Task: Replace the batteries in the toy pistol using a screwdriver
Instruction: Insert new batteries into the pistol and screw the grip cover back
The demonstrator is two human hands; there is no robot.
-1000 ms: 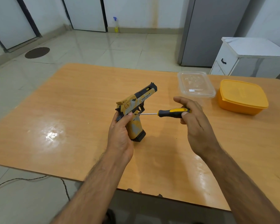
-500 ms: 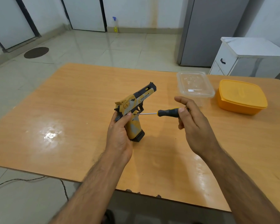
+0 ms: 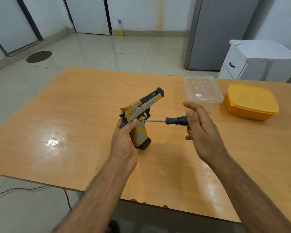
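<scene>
My left hand (image 3: 124,140) grips the toy pistol (image 3: 139,118) by its grip above the table (image 3: 74,115); right hand (image 3: 200,130) pinches the screwdriver (image 3: 175,121) handle, other fingers splayed, tip at the frame; light rigid plastic, likely slick.

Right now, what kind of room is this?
Probably a home or office kitchen or utility room, not a workshop: tiled floor, a grey fridge by a white cabinet, and food tubs on a wooden table.
</scene>
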